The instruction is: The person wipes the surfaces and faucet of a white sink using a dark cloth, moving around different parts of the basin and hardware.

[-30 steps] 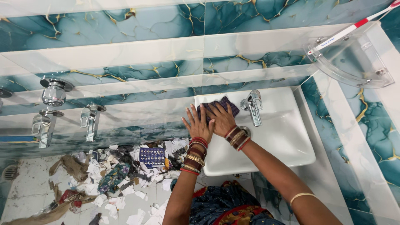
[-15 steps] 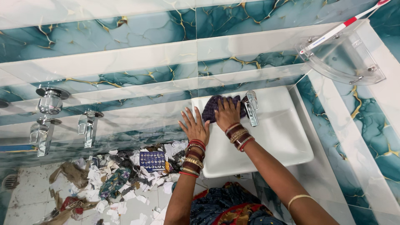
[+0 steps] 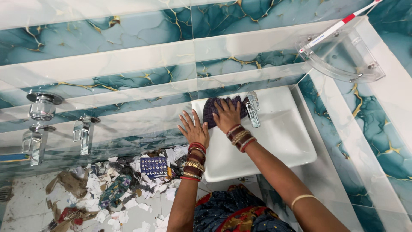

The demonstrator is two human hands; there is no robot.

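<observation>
Two hands are on the white wash basin [image 3: 274, 146] in the head view, and it is the only view we have. The right hand [image 3: 227, 116] lies palm down, fingers spread, pressing a dark checked cloth [image 3: 214, 108] flat against the back ledge of the basin, just left of the chrome tap [image 3: 252, 107]. The cloth sits under that palm, its left edge peeking out toward the basin's corner, touching the ledge and close against the tap's base. The left hand [image 3: 194, 129] rests open, fingers fanned, on the basin's left rim, just beside the cloth; whether it touches the cloth I cannot tell. It holds nothing. Both wrists carry stacks of red and gold bangles [image 3: 195, 161].

Up at the right, a clear corner shelf [image 3: 343, 56] is fixed to the teal marbled wall tiles [image 3: 107, 34], with a white and red toothbrush [image 3: 339, 25] lying across it. At the left, chrome wall taps [image 3: 40, 122] jut from the tiles. Below them, on the floor [image 3: 25, 193], lies a heap of torn paper and rags [image 3: 124, 176].
</observation>
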